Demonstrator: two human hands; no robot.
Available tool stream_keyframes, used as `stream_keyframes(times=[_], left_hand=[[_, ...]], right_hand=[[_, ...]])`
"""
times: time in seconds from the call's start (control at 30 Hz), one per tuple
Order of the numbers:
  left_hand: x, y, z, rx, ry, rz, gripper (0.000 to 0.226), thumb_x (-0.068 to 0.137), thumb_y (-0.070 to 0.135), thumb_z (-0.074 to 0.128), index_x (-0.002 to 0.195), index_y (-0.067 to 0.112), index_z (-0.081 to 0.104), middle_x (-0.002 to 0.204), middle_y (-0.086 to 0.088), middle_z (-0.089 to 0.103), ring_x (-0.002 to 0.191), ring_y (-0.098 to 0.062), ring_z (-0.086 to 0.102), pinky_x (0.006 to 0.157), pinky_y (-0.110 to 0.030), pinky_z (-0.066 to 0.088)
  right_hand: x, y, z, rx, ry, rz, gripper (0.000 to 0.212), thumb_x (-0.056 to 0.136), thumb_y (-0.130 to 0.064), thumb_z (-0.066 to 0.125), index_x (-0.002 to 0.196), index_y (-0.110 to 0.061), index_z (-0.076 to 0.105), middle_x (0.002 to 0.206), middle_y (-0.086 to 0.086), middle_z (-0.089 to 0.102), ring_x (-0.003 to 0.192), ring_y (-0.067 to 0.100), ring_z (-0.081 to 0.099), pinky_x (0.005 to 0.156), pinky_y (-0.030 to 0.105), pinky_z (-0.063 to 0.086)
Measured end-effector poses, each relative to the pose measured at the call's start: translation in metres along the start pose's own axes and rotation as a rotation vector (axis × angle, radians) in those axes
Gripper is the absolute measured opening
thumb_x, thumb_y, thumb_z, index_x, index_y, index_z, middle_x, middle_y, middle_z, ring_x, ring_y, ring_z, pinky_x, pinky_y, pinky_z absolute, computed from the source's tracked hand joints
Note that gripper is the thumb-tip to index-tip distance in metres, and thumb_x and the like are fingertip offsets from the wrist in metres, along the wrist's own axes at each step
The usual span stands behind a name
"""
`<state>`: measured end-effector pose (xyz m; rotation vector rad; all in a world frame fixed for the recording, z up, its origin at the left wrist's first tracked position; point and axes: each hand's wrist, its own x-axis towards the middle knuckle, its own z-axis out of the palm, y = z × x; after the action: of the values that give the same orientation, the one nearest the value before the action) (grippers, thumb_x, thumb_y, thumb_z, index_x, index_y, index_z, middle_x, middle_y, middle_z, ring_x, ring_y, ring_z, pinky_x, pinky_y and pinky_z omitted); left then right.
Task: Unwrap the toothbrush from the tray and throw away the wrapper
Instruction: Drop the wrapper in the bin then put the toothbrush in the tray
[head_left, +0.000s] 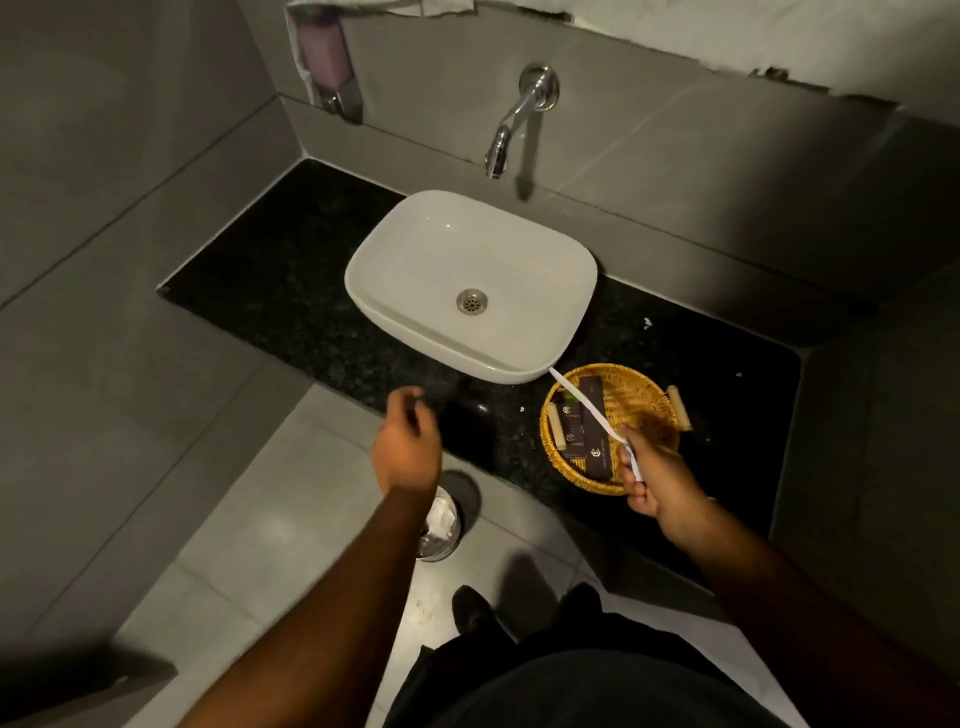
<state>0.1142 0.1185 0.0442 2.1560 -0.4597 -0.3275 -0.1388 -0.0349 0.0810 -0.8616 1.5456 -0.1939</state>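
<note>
A white toothbrush (582, 402) slants across the round wicker tray (644, 382), its head pointing up-left toward the basin. My right hand (654, 483) grips its lower end at the tray's front rim. My left hand (408, 441) hovers over the counter's front edge, left of the tray, fingers loosely curled; whether it holds anything I cannot tell. Dark brown wrapped amenity packets (587, 426) lie in the tray. Below my left wrist stands a small metal bin (440, 530) on the floor with white paper inside.
A white basin (470, 283) sits on the black granite counter (270, 280) under a chrome wall tap (511, 122). A soap dispenser (330, 62) hangs on the wall at upper left. My shoes (470, 608) stand on the grey floor tiles.
</note>
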Motion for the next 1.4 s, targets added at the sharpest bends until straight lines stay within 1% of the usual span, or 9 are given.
stream_keyframes(times=[0.17,0.27,0.4,0.5,0.63,0.83,0.97,1.17,1.4], left_hand=[[-0.020,0.076,0.047,0.173,-0.178,0.866,0.032,0.107,0.030,0.049,0.135,0.023,0.063,0.119,-0.001,0.068,0.107,-0.025,0.061,0.090,-0.041,0.050],[-0.043,0.100,0.079,0.340,-0.480,1.117,0.054,0.107,0.031,0.044,0.160,0.020,0.046,0.152,-0.005,0.056,0.141,-0.025,0.050,0.117,-0.047,0.038],[-0.053,0.108,0.111,0.599,-0.689,1.005,0.056,0.098,0.026,0.053,0.154,0.022,0.053,0.140,-0.004,0.062,0.138,-0.027,0.054,0.127,-0.050,0.018],[-0.050,0.111,0.126,0.619,-0.738,0.902,0.044,0.100,0.024,0.053,0.142,0.028,0.064,0.133,-0.003,0.066,0.130,-0.028,0.060,0.121,-0.050,0.029],[-0.040,0.109,0.139,0.381,-0.893,0.505,0.035,0.109,0.026,0.048,0.137,0.019,0.068,0.128,-0.015,0.075,0.117,-0.037,0.070,0.102,-0.047,0.055],[-0.038,0.116,0.177,-0.104,-0.965,-0.244,0.033,0.114,0.015,0.045,0.128,-0.007,0.065,0.077,-0.021,0.058,0.062,-0.031,0.060,0.060,-0.035,0.051],[-0.020,0.118,0.193,-0.002,-1.003,-0.280,0.028,0.107,0.021,0.063,0.121,0.001,0.076,0.093,-0.016,0.070,0.071,-0.018,0.065,0.070,-0.031,0.054],[-0.009,0.108,0.220,0.063,-0.878,-0.321,0.028,0.104,0.025,0.068,0.125,0.009,0.077,0.099,-0.006,0.075,0.089,-0.022,0.073,0.083,-0.038,0.063],[-0.004,0.106,0.242,0.072,-0.897,-0.550,0.019,0.100,0.008,0.071,0.115,-0.004,0.072,0.082,-0.015,0.072,0.066,-0.024,0.071,0.056,-0.035,0.060]], right_hand=[[0.008,-0.002,-0.006,-0.172,0.112,-0.263,0.042,0.095,-0.044,0.067,0.065,-0.016,0.063,0.041,-0.007,0.048,0.031,0.003,0.042,0.037,0.018,0.032],[0.017,-0.009,-0.014,-0.305,0.125,-0.461,0.034,0.097,-0.027,0.068,0.081,0.001,0.078,0.068,-0.008,0.063,0.081,-0.006,0.066,0.081,0.031,0.057],[0.030,-0.028,-0.030,-0.355,0.110,-0.472,0.034,0.097,-0.027,0.068,0.090,0.003,0.080,0.150,-0.003,0.053,0.143,0.015,0.047,0.109,0.036,0.049],[0.031,-0.037,-0.041,-0.273,0.103,-0.388,0.041,0.098,-0.040,0.065,0.093,-0.002,0.078,0.118,0.000,0.069,0.074,0.003,0.057,0.051,0.015,0.049],[0.037,-0.046,-0.061,-0.147,0.059,-0.197,0.045,0.099,-0.057,0.053,0.101,-0.018,0.075,0.063,-0.002,0.048,0.051,0.009,0.042,0.043,0.019,0.033],[0.073,-0.037,-0.073,-0.022,-0.044,-0.230,0.016,0.105,-0.031,0.057,0.098,-0.025,0.071,0.095,-0.003,0.067,0.084,0.013,0.062,0.068,0.028,0.051],[0.100,-0.036,-0.071,-0.170,0.068,-0.323,0.024,0.096,-0.022,0.071,0.109,-0.003,0.078,0.146,-0.001,0.060,0.125,0.026,0.063,0.106,0.047,0.053],[0.124,-0.038,-0.064,-0.209,0.229,-0.325,0.011,0.091,-0.026,0.076,0.083,-0.018,0.074,0.092,-0.002,0.075,0.098,0.026,0.075,0.078,0.036,0.063],[0.150,-0.014,-0.054,-0.018,0.245,-0.192,0.028,0.091,-0.018,0.074,0.092,0.010,0.075,0.146,-0.003,0.064,0.111,0.029,0.073,0.089,0.042,0.062]])
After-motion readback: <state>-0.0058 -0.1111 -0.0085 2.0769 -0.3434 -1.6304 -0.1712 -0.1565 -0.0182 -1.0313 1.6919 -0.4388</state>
